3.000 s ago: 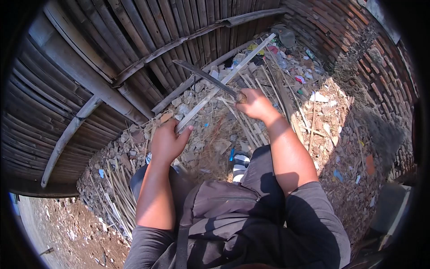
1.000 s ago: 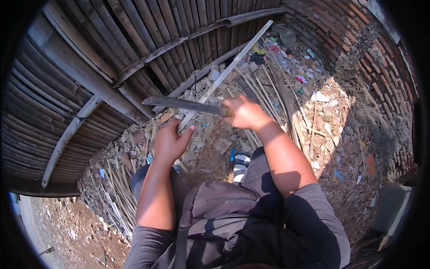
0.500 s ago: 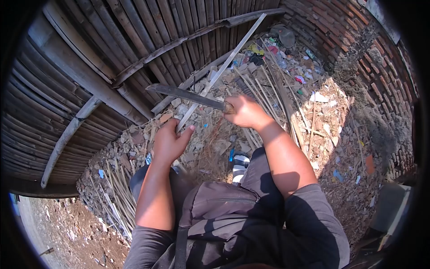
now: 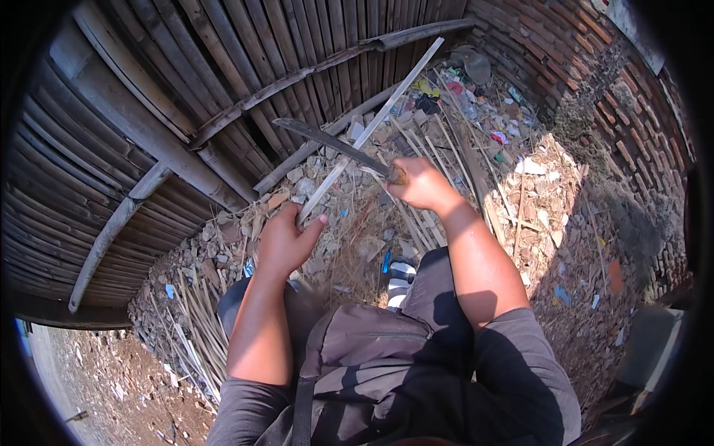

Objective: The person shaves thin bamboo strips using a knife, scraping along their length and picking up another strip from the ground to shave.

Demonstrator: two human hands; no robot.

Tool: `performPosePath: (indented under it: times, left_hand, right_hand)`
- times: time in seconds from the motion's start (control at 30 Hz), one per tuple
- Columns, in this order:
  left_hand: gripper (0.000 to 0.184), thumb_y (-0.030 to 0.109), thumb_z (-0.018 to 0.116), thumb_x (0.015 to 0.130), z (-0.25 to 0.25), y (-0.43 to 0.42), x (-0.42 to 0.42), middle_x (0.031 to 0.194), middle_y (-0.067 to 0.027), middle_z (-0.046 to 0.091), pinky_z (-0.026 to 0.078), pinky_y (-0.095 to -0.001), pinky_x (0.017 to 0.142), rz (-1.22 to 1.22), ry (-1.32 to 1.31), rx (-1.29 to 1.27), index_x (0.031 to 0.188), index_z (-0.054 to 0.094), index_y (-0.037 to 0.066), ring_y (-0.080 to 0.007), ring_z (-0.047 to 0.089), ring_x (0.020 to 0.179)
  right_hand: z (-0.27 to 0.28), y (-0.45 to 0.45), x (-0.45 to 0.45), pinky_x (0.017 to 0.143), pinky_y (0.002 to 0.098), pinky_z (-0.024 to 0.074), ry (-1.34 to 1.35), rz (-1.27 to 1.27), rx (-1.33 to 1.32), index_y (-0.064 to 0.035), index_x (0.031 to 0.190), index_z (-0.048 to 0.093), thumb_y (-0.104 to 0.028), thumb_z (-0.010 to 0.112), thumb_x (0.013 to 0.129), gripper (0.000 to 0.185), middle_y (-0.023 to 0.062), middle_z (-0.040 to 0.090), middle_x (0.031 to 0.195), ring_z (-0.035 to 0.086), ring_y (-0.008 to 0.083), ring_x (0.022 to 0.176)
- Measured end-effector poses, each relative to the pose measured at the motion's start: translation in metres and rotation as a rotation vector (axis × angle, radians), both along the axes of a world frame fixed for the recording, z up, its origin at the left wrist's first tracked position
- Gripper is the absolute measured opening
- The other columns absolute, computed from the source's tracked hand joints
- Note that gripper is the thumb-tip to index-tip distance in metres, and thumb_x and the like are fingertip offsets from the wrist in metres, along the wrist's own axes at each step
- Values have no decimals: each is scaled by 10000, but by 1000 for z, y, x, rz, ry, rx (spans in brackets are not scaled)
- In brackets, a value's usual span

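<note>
My left hand [image 4: 286, 241] is closed around the near end of a long, pale bamboo strip [image 4: 394, 97], which slants up and away to the right. In my right hand [image 4: 422, 183] is the wooden handle of a machete [image 4: 327, 139], gripped in closed fingers. Its dark blade points to the upper left and crosses over the strip near the middle. Whether the edge touches the strip I cannot tell. My left fingers are partly hidden behind the hand.
A bamboo slat wall [image 4: 290, 89] rises on the left and ahead, and a brick wall [image 4: 632, 111] on the right. Rubble and litter [image 4: 476, 97] cover the ground. Split bamboo strips [image 4: 197, 316] lie at my left; more sticks [image 4: 476, 171] lie beyond my right hand. A black bag [image 4: 364, 334] rests on my lap.
My right hand and the machete have moved right and slightly nearer, the blade tilting more steeply. The bamboo strip's far end has dropped a little in view.
</note>
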State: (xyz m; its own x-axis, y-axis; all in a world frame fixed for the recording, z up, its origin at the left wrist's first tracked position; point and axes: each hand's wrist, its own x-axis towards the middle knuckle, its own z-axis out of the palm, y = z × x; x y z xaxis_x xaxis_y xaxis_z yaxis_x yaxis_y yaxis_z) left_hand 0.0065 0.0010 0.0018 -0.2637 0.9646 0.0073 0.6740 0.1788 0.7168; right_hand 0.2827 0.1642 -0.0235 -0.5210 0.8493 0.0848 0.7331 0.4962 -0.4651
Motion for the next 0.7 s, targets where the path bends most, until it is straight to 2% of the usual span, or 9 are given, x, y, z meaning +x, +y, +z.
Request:
performPosePath:
  times: [0.13,0.23,0.27,0.57,0.7]
  left_hand:
    - [512,469,785,883,-1,0,-1,734,-169,701,544,-437,672,-5,-11,-3,1039,707,-13,-331,714,690]
    - [515,472,785,882,-8,0,-4,733,-171,698,544,-439,676,-9,12,12,1032,705,-15,-337,715,698]
    - [517,473,785,881,-9,1,-5,733,-172,698,544,-440,678,-11,22,18,1030,705,-15,-339,715,701]
    - [518,474,783,880,-5,1,-4,750,-174,702,542,-447,685,-27,20,20,1026,705,-16,-353,715,715]
    - [524,477,784,879,-3,0,-5,761,-181,705,543,-451,688,-24,30,10,1030,704,-19,-362,719,729]
  right_hand:
    - [5,-9,-13,1009,469,550,12,100,46,-59,1263,701,-377,781,835,539,231,721,1183,686,407,1128]
    - [31,-23,-28,939,485,574,-103,121,-153,-99,1214,719,-347,776,829,462,213,742,1081,712,412,1036]
    - [23,-23,-27,933,490,572,-83,124,-103,-137,1201,719,-331,774,817,434,201,743,1086,710,404,1047]
    - [26,-25,-16,861,504,570,54,85,-4,-107,1040,727,-306,771,789,322,182,748,967,715,404,967]
    - [20,-19,-19,855,506,571,1,125,-57,-99,1016,717,-311,769,793,312,184,744,945,712,413,947]
